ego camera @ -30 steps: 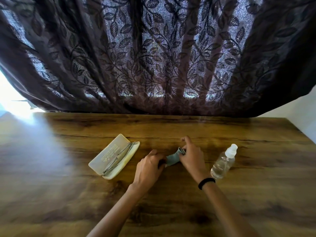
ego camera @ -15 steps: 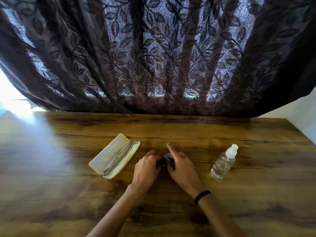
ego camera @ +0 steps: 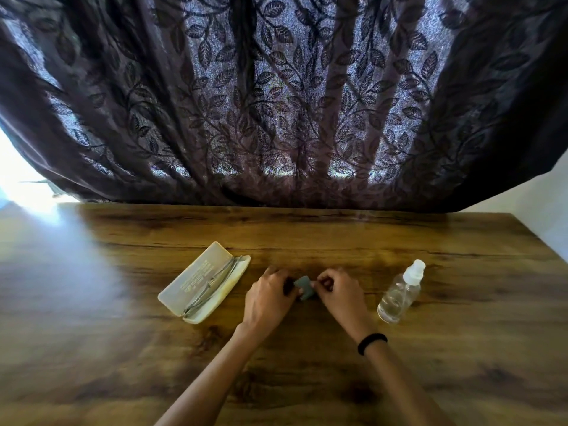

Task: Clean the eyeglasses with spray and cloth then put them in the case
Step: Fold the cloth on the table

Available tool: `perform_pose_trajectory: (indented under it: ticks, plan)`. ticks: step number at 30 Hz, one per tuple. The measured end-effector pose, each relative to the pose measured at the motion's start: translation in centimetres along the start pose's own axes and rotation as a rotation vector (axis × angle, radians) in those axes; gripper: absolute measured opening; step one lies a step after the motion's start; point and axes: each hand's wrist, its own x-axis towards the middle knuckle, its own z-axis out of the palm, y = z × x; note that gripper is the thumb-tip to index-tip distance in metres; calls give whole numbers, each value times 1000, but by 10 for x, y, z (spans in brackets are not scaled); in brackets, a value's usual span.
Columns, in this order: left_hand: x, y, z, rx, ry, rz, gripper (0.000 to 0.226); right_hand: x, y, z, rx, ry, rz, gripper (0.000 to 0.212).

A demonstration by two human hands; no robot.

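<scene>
A small grey-green cloth (ego camera: 303, 285) sits folded on the wooden table (ego camera: 430, 348) between my two hands. My left hand (ego camera: 268, 298) holds its left edge with curled fingers, and my right hand (ego camera: 339, 292) pinches its right edge. To the left lies an open cream eyeglass case (ego camera: 196, 276) with thin metal-framed eyeglasses (ego camera: 215, 279) folded inside, along its hinge. A clear spray bottle (ego camera: 399, 295) with a white nozzle stands to the right of my right hand.
A dark leaf-patterned curtain (ego camera: 276, 103) hangs along the table's far edge. Bright light falls on the table's left end. A white wall shows at the right. A black band circles my right wrist.
My right hand drew back off the cloth and now pinches its right edge; the cloth looks folded smaller than one second ago. Case, eyeglasses and bottle have not moved.
</scene>
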Motion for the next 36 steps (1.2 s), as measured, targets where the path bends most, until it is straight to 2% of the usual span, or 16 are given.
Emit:
perform_pose_trajectory:
  ticks: [4, 7, 13, 16, 18, 27, 30, 36]
  plan:
    - [0, -2, 3, -5, -30, 11, 35, 4, -3, 1, 62, -101, 72, 10]
    - [-1, -6, 4, -34, -50, 18, 39, 5, -5, -4, 194, -143, 91, 15]
    - [1, -11, -10, -225, -125, 7, 42, -1, -17, -11, 680, -258, 187, 9]
    - [-3, -13, -24, -358, -158, -51, 30, -3, -25, -14, 921, -305, 222, 15]
    - [-7, -16, -35, -444, -137, -99, 23, -3, -32, -14, 995, -331, 204, 18]
    - [-24, -57, -95, -859, 77, -393, 9, 15, -99, 10, 990, -487, 34, 18]
    - [-30, -77, -107, -861, 182, -431, 7, 20, -124, 21, 885, -527, -11, 20]
    - [-31, -103, -112, -792, 285, -490, 10, 29, -158, 38, 571, -457, -202, 16]
